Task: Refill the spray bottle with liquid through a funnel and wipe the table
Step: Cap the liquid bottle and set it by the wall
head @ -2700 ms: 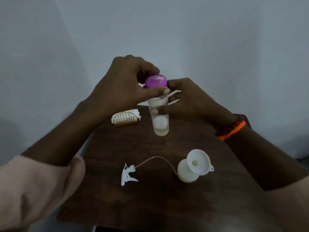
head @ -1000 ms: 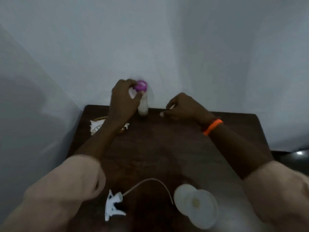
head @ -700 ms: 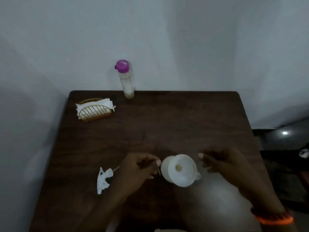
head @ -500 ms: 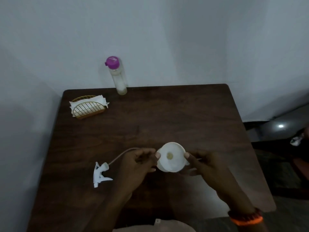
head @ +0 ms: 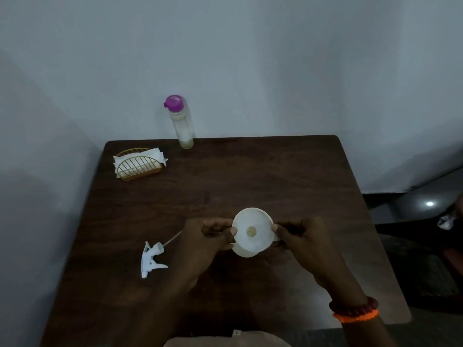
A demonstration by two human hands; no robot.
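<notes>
White funnel (head: 252, 231) seated on the spray bottle (head: 244, 252) at lower centre of frame, left hand (head: 203, 244) and right hand (head: 304, 242) pinching its rim, detached trigger sprayer (head: 151, 259) lower left, purple-capped bottle (head: 181, 121) upper centre at table (head: 250, 176) edge.

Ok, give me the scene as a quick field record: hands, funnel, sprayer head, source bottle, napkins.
left hand: fingers on funnel's left rim
right hand: fingers on funnel's right rim
funnel: sits in spray bottle
sprayer head: off, lying on table, left of hands
source bottle: upright at far edge, purple cap on
napkin holder: far left, untouched
</notes>
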